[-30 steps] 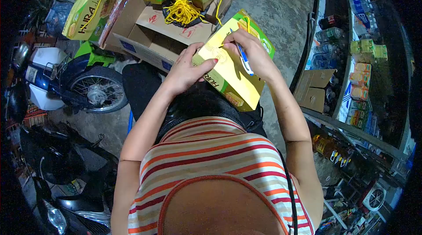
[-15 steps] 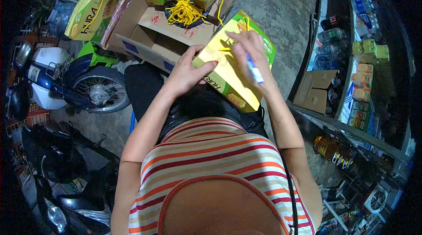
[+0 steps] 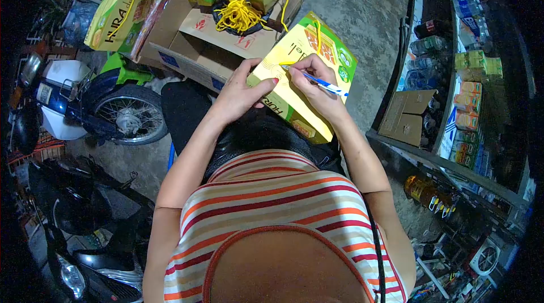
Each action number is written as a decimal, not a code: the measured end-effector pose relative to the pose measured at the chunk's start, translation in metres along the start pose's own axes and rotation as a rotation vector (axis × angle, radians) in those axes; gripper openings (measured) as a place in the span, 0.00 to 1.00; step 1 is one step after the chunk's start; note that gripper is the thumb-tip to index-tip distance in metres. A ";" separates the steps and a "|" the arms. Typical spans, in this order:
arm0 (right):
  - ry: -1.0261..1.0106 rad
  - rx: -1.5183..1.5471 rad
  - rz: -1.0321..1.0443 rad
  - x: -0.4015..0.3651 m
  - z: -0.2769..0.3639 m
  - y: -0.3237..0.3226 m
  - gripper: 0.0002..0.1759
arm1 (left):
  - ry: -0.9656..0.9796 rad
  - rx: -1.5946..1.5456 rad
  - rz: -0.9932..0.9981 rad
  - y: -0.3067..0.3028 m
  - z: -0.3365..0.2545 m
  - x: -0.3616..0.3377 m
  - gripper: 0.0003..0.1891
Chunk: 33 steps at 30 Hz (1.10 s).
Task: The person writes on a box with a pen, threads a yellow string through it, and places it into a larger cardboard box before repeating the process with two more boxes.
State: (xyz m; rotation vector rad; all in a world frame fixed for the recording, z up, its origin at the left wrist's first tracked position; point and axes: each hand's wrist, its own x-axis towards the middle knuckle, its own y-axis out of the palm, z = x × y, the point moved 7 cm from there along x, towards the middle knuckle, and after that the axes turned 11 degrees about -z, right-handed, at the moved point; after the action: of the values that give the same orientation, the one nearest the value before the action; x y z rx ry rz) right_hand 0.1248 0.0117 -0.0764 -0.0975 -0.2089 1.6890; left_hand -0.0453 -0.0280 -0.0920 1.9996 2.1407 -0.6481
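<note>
A yellow and green HURA deli box (image 3: pixel 300 107) lies across my lap, tilted, with a yellow cord handle (image 3: pixel 318 37) near its far side. My left hand (image 3: pixel 243 92) grips the box's left edge, thumb on top and fingers beneath. In my right hand (image 3: pixel 315 85) is a blue and white pen (image 3: pixel 326 84), its tip at the box's yellow face close to one end of a yellow cord. The hand rests on that face.
Ahead stands an open cardboard box (image 3: pixel 195 56) with a heap of yellow cords (image 3: pixel 239 17) and more HURA boxes (image 3: pixel 122 11) around it. A motorbike wheel (image 3: pixel 129 119) is at left. Shelves with bottles (image 3: pixel 425 45) and a small carton (image 3: pixel 408 119) line the right.
My right hand has come down onto the box and closed around the pen in a writing grip, with the pen turned. My left hand has hardly moved.
</note>
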 end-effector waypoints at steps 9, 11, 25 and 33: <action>0.110 0.017 0.069 0.008 -0.006 0.006 0.08 | 0.024 0.059 0.013 0.000 0.003 0.001 0.30; 0.131 -0.022 0.088 0.009 -0.005 0.004 0.07 | 0.016 0.031 0.012 -0.001 0.005 0.001 0.32; -0.514 -0.408 0.072 0.011 0.028 0.013 0.06 | -0.005 0.014 0.001 -0.003 0.005 0.003 0.31; -0.441 -0.542 0.339 0.015 0.044 0.000 0.07 | -0.035 -0.047 0.006 -0.005 0.010 0.000 0.34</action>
State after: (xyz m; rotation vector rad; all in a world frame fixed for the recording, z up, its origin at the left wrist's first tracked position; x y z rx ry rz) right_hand 0.1144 0.0229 -0.0327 -0.1692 -1.0281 1.9347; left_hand -0.0517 -0.0320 -0.1000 1.9555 2.1095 -0.6216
